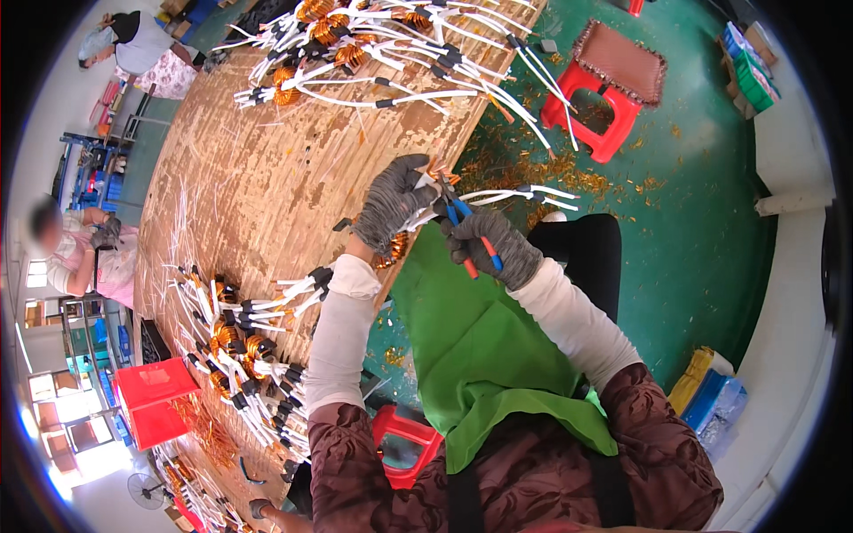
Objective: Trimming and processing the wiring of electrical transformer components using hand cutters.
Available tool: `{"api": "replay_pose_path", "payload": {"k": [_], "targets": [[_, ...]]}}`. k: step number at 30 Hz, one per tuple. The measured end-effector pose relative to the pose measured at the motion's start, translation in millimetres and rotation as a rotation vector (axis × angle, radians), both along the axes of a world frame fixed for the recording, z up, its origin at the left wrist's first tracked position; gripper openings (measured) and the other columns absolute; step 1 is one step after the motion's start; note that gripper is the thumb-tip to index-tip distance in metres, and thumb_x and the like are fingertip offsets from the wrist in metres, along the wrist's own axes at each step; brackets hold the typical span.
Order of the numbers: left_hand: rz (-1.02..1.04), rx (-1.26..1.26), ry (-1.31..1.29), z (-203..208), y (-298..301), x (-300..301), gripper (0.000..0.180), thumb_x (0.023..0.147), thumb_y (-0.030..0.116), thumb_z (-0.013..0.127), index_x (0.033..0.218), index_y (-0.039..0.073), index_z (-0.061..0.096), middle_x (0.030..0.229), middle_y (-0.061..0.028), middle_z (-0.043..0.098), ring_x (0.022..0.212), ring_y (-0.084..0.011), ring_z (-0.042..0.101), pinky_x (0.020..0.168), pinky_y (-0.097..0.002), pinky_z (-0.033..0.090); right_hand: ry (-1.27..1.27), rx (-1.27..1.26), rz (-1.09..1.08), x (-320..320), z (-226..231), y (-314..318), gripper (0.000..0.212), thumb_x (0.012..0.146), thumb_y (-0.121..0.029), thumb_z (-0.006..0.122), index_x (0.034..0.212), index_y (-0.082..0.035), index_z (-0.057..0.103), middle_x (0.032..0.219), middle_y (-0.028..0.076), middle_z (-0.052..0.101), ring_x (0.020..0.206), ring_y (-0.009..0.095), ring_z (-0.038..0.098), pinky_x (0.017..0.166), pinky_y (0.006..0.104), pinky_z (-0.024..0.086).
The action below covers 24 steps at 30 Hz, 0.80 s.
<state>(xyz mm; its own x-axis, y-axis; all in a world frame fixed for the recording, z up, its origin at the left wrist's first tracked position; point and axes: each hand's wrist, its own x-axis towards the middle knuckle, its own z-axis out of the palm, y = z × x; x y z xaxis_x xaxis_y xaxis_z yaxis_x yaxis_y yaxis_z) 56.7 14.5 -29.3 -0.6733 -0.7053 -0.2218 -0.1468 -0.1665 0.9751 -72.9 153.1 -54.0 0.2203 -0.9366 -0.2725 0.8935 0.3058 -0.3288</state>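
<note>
My left hand, in a dark grey glove, is closed around a wire-wound copper coil at the table's edge. Part of the winding shows below my wrist. Bare copper ends stick out beyond its fingers. White-sleeved leads with black bands stretch to the right, behind the tool. In my right hand, gloved alike, are pliers with blue-and-red handles. Their jaws are up at the copper ends by my left fingertips; whether they grip a wire is too small to tell.
Coils with white leads lie heaped on the worn wooden table, at its far end and near left. A red bin stands at left. Red stools and copper scraps are on the green floor. A co-worker works across the table.
</note>
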Motion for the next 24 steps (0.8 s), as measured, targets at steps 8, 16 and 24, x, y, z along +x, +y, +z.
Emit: {"api": "replay_pose_path", "payload": {"k": [8, 16, 24], "targets": [[-0.103, -0.554, -0.440, 1.1, 2.4, -10.7, 0.056, 0.061, 0.037, 0.080, 0.092, -0.002, 0.055, 0.080, -0.0134, 0.060, 0.074, -0.0205, 0.058, 0.066, -0.0337, 0.048, 0.518, 0.081, -0.088, -2.4, 11.8, 10.1, 0.034, 0.071, -0.005, 0.058, 0.103, 0.004, 0.055, 0.080, 0.005, 0.057, 0.057, 0.011, 0.050, 0.053, 0.0215, 0.042], [-0.023, -0.575, -0.502, 10.9, 9.2, -19.2, 0.054, 0.063, 0.044, 0.076, 0.084, -0.001, 0.056, 0.071, -0.0129, 0.057, 0.065, -0.0199, 0.055, 0.061, -0.0326, 0.045, 0.571, 0.173, -0.612, -35.5, -12.9, 10.1, 0.038, 0.072, -0.003, 0.055, 0.110, -0.002, 0.053, 0.079, 0.002, 0.055, 0.067, 0.010, 0.051, 0.058, 0.0211, 0.042], [-0.185, -0.274, -0.180, -0.7, -8.0, 22.5, 0.028, 0.086, 0.012, 0.055, 0.107, -0.007, 0.056, 0.095, -0.0123, 0.063, 0.085, -0.0175, 0.060, 0.076, -0.0277, 0.049, 1.821, -0.354, 0.002, -43.0, 44.4, -0.1, 0.065, 0.061, -0.022, 0.068, 0.120, -0.003, 0.048, 0.094, 0.021, 0.055, 0.086, 0.037, 0.056, 0.079, 0.0405, 0.045]]}}
